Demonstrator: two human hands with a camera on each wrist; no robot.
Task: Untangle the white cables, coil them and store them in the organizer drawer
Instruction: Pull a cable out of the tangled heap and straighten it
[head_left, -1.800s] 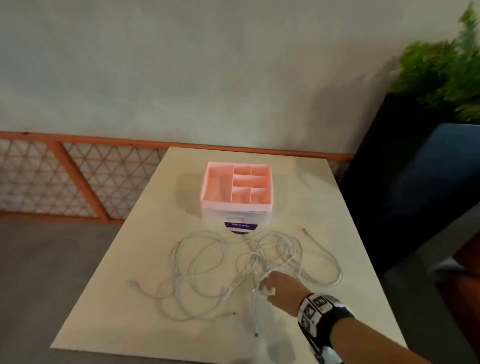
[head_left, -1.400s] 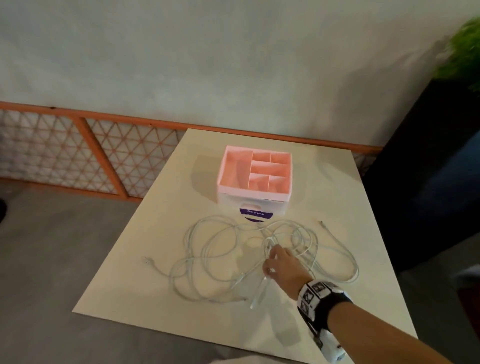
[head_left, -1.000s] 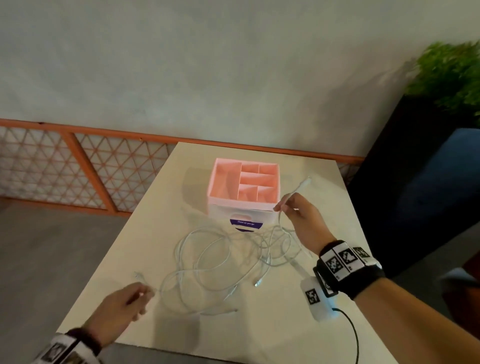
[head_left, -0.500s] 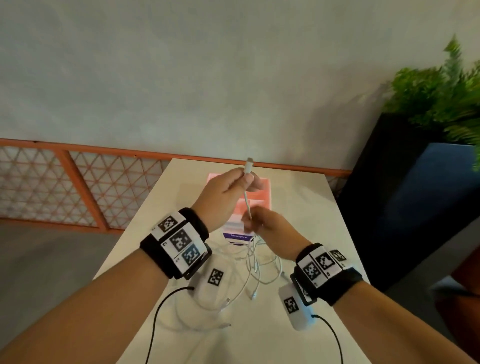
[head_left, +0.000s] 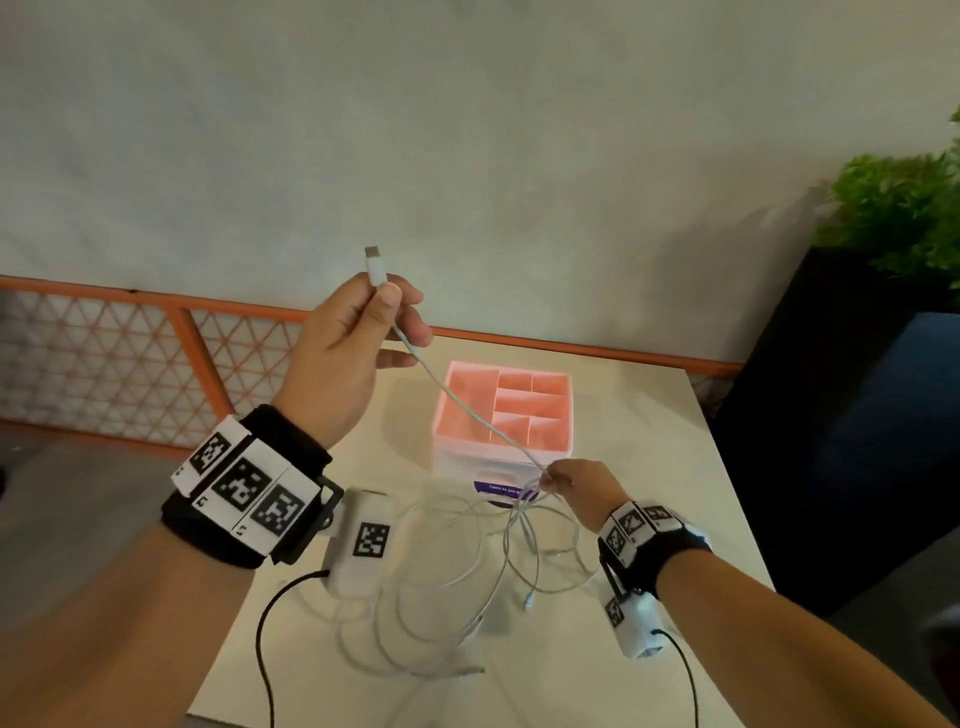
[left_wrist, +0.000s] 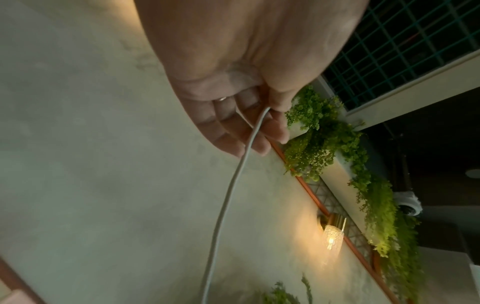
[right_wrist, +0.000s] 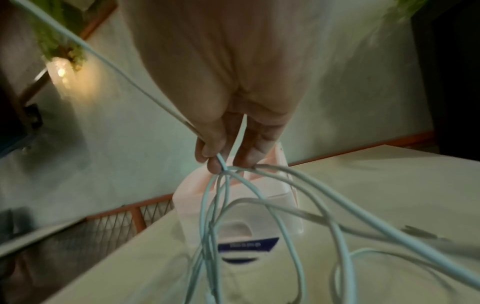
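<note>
At upper centre of the head view, the left hand pinches a white cable just below its plug. The cable slants down to the right hand, which pinches it above the tangled cables lying on the bench, in front of the pink organizer.

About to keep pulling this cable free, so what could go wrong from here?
1. The right hand pinches several strands of the cables; pulling may tighten the tangle.
2. The taut cable crosses the pink organizer and might drag or tip it.
3. The left hand pinches only the plug, which may slip.
</note>
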